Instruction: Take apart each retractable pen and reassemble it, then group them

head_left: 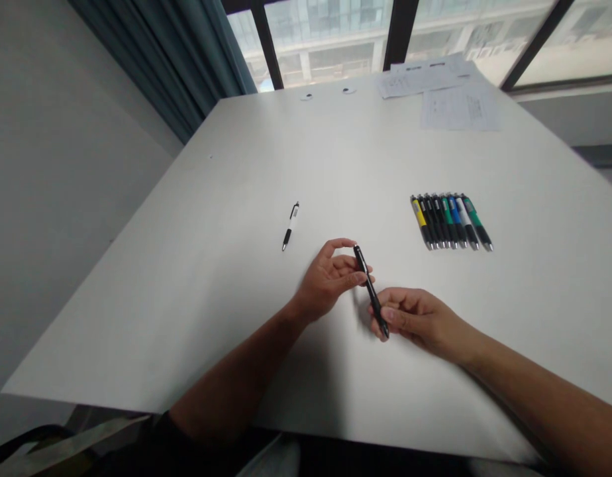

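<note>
Recording one slim black retractable pen (370,291) held at a slant above a pale grey tabletop (187,278), between the person's left hand (328,281) and right hand (415,318). The left hand's curled fingers (354,278) are closed against the pen's upper barrel. The right hand's fingers (388,317) are closed in a pinch around its lower end.

Relative to the held pen, a white-and-black retractable pen (291,226) lies alone on the tabletop, ahead and to the left. A row of eight or so side-by-side pens (452,222) with yellow, black, teal, blue, white and green barrels lies to the right, tips toward the person. Two small round white discs (328,93) rest well ahead of the held pen, near the far edge. Printed white paper sheets (448,96) lie farther ahead and to the right, also near that edge.
</note>
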The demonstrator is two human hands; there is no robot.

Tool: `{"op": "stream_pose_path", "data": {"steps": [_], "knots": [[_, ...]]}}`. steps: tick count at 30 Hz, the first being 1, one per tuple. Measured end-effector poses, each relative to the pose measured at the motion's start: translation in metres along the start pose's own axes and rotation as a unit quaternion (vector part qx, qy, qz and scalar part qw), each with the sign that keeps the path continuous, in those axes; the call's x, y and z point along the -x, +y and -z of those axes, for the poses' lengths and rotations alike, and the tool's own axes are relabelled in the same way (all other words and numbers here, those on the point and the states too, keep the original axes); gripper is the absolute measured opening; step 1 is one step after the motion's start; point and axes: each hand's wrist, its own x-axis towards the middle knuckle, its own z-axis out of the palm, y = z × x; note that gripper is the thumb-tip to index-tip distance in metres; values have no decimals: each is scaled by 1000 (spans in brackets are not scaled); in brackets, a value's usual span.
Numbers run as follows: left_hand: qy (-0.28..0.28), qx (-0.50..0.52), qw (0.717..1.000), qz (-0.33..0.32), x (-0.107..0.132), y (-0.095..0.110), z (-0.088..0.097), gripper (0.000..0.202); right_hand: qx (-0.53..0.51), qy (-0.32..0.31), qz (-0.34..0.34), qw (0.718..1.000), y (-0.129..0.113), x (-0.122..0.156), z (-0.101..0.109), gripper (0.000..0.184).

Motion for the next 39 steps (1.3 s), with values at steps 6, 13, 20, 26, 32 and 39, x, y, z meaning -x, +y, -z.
{"op": "stream_pose_path", "data": {"steps": [6, 13, 20, 26, 32, 39], "knots": [[139, -50, 988, -35, -6, 1, 9, 66, 393, 88, 58, 913, -10, 6, -4, 39], [155, -90, 984, -25, -9, -8, 9, 68, 611, 103, 101, 779, -4, 3, -5, 34], [297, -498, 791, -198, -12, 24, 61, 42, 708, 210, 29, 674, -12, -8, 26, 37], [320, -644, 686, -108, -11, 33, 94, 33, 738, 290, -72, 604, -28, -19, 45, 37], [320, -682, 654, -69, -12, 32, 100, 29, 736, 324, -108, 584, -31, -26, 51, 38], [314, -673, 668, -51, -10, 35, 98, 15, 724, 357, -146, 572, -34, -28, 50, 38]]}}
